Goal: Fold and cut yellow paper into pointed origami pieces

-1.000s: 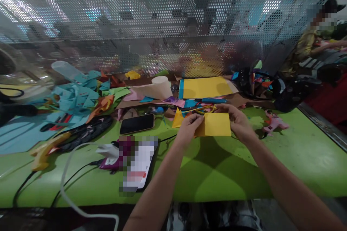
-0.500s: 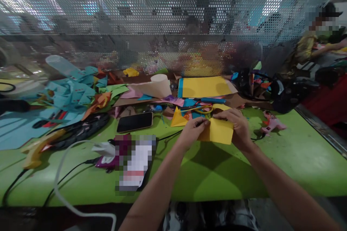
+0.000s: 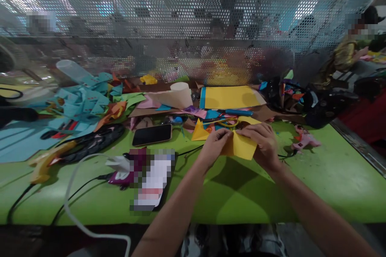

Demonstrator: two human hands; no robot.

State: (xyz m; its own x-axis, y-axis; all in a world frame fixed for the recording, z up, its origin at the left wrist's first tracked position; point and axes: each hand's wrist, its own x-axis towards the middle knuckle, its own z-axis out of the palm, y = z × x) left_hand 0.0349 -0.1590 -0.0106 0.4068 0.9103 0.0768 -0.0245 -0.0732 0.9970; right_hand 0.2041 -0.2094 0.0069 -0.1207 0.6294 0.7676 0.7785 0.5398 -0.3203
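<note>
A creased piece of yellow paper is held above the green tabletop between my two hands. My left hand pinches its left side with thumb and fingers. On the right, my right hand is closed on the upper right part, its fingers bent over the edge. A fold runs down the middle where the hands meet, and a shadow falls below. Just behind my left hand stands a pointed, folded yellow paper piece, touched by neither hand as far as I can see.
A dark phone and a second phone with a lit screen lie left. Beyond are a yellow glue gun, a pink glue gun, blue paper scraps and stacked yellow sheets. A perforated metal panel stands behind.
My right hand has moved slightly inward toward my left, and the yellow paper's right side has tilted and bent more. The whole view has shifted a little.
</note>
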